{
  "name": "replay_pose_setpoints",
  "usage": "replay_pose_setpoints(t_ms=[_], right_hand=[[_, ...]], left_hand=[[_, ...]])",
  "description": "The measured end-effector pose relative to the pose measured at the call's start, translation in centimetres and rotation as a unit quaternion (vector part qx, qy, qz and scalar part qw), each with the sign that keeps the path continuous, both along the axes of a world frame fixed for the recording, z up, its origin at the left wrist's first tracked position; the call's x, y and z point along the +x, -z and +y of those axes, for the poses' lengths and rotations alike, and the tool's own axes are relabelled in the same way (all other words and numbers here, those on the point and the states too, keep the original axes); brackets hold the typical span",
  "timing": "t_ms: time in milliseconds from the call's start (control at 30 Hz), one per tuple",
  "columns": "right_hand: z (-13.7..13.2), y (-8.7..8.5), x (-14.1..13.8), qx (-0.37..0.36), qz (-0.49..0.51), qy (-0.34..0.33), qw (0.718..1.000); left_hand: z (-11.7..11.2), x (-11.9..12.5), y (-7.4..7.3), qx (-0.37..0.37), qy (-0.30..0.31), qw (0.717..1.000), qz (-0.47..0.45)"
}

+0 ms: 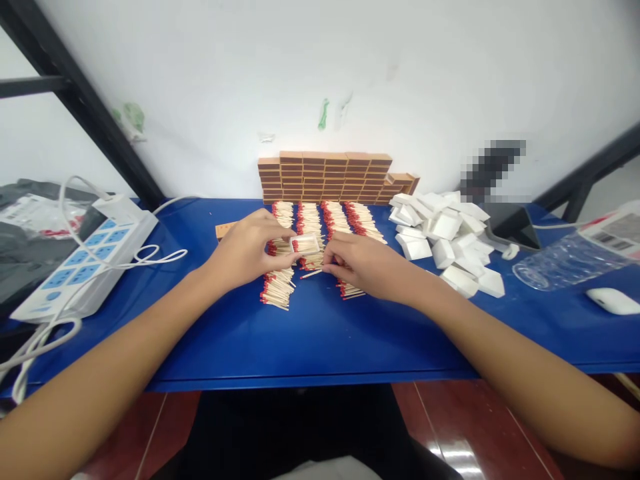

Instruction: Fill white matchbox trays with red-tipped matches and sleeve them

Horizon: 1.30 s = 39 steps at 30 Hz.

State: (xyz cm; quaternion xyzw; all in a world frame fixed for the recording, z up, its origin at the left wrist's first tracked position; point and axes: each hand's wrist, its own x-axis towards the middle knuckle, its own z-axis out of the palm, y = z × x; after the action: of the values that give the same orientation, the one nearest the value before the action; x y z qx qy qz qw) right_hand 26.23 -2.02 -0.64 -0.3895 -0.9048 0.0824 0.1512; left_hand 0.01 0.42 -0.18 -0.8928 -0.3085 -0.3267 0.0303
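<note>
Match rows (277, 291) began well back from the front edge of the table (310, 353). Over them, the right hand (361, 263) had thumb and fingertips pinched, seemingly on a match (312, 273); just to its left, the left hand (247, 247) gripped a small tray (309, 253) of matches. Filling that tray seemed the step in hand; the next move called for laying the match in, heads together. Matchboxes (325, 179) stood stacked along the back edge, white trays (445, 227) heaped to their right.

A small, white, open box (307, 253) holds thin wooden matches with red tips (303, 244). More matches (276, 291) lie in rows around the box.
</note>
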Motion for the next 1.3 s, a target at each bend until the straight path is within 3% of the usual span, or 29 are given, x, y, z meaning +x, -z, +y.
replay_pose_setpoints(t_ms=[300, 467, 867, 1300], right_hand=[[0.0, -0.6, 0.4, 0.015, 0.033, 0.012, 0.999], [-0.2, -0.7, 0.2, -0.006, 0.057, 0.013, 0.998], [-0.1, 0.2, -0.4, 0.081, 0.085, 0.022, 0.993], [-0.1, -0.2, -0.4, 0.058, 0.098, 0.009, 0.993]], left_hand=[[-0.1, 0.0, 0.1, -0.009, -0.01, 1.0, 0.011], [0.0, 0.0, 0.0, -0.022, 0.03, 0.999, 0.026], [-1.1, 0.9, -0.1, -0.079, 0.066, 0.995, 0.001], [-1.0, 0.9, 0.0, -0.079, 0.069, 0.995, -0.007]])
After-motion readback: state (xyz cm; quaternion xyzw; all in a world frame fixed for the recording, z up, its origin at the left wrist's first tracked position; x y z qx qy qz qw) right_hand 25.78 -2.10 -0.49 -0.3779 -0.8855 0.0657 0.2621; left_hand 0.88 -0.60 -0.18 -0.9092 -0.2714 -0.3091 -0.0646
